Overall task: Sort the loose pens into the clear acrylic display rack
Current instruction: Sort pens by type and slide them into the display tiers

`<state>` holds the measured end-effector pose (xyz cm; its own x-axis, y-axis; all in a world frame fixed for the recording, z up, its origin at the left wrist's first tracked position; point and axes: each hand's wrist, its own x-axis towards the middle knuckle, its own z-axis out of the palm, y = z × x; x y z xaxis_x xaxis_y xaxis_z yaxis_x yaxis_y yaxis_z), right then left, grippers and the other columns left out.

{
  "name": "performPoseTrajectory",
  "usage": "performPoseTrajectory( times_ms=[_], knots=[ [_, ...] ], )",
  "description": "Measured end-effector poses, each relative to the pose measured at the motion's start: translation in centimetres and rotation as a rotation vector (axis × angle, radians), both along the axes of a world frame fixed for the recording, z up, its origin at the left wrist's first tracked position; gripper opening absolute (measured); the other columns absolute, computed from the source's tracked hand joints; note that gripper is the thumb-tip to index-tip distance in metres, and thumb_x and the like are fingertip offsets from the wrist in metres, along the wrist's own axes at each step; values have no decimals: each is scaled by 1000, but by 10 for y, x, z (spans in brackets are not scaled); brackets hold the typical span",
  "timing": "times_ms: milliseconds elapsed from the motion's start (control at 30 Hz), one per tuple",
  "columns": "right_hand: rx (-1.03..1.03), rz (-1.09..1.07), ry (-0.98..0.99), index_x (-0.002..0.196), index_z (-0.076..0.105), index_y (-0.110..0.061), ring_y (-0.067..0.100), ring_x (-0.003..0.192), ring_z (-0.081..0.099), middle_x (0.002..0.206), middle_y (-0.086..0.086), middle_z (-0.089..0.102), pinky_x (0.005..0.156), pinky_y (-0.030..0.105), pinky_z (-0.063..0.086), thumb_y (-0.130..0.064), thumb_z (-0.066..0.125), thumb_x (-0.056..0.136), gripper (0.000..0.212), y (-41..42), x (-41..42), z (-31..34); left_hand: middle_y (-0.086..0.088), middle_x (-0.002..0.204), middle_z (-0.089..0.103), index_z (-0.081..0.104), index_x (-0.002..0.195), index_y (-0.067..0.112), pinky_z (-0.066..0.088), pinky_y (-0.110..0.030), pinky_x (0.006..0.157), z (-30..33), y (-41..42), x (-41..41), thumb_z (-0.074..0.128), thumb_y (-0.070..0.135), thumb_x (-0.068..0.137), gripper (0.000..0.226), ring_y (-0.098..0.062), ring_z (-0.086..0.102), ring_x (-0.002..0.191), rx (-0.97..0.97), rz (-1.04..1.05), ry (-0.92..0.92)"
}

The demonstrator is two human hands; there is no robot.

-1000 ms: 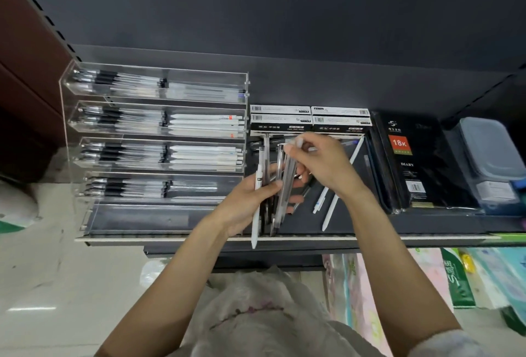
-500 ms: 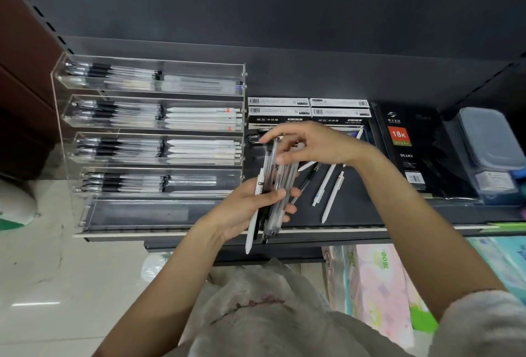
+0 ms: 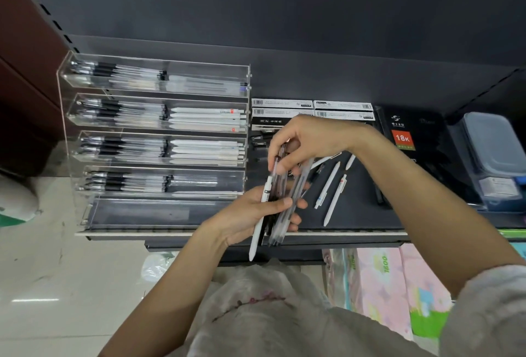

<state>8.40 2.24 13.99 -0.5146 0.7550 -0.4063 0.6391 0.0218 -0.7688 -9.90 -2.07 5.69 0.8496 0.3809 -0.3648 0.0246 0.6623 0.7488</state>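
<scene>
The clear acrylic display rack (image 3: 65, 106) stands at the left of the dark shelf, its tiers filled with clear and white pens; the lowest tray holds none. My left hand (image 3: 250, 214) grips a bundle of pens (image 3: 280, 200), one white and several clear, just right of the rack. My right hand (image 3: 310, 140) reaches over from the right and pinches the top end of a clear pen in that bundle. Loose white pens (image 3: 331, 185) lie on the shelf behind my hands.
Small pen boxes (image 3: 313, 110) are stacked at the back of the shelf. A black diary (image 3: 412, 151) and a grey-blue case (image 3: 495, 151) stand to the right. The shelf's front edge (image 3: 170, 233) runs below my hands. Tissue packs (image 3: 381, 285) sit lower down.
My right hand has shifted left along the bundle's top and now pinches one clear pen. My left hand with the bundle has stayed roughly in place.
</scene>
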Motion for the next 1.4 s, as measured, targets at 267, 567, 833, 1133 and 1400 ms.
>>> performPoseTrajectory(
  times_ms=[267, 567, 833, 1133, 1400],
  knots=[
    [153, -218, 10, 91, 69, -10, 16, 58, 64, 70, 4, 70, 59, 17, 49, -14, 71, 81, 11, -1, 38, 25, 2, 93, 71, 53, 127, 6, 59, -37, 75, 1, 8, -3, 51, 5, 95, 33, -14, 66, 78, 131, -62, 114],
    [622, -1091, 474, 89, 65, -14, 4, 52, 59, 62, -11, 66, 56, 16, 50, -2, 62, 87, 13, -62, 39, -4, -1, 91, 69, 56, 118, 13, 59, -36, 75, -5, 18, 12, 44, 2, 96, 28, -27, 70, 92, -104, 507, -68],
    [545, -1683, 758, 92, 67, -12, 7, 59, 57, 71, 0, 64, 59, 18, 49, -6, 61, 89, 9, -88, -54, -72, -11, 102, 69, 52, 103, 10, 57, -42, 82, 17, 18, 43, 41, 1, 98, 15, -24, 71, 88, -137, 760, -133],
    [635, -1666, 547, 96, 69, -15, 20, 92, 66, 96, 7, 71, 86, 37, 53, -15, 65, 88, 9, -81, -78, -93, -14, 115, 67, 44, 134, 1, 52, -42, 94, 11, 10, 42, 40, 1, 98, 36, -33, 62, 109, -121, 795, -56],
    [779, -1455, 340, 99, 64, -33, 23, 84, 64, 97, -13, 63, 63, 53, 53, -35, 60, 90, 10, -80, -90, -103, -18, 123, 62, 47, 135, 4, 57, -28, 76, 7, 8, 31, 45, 10, 98, 37, -21, 65, 102, -175, 824, -115]
  ],
)
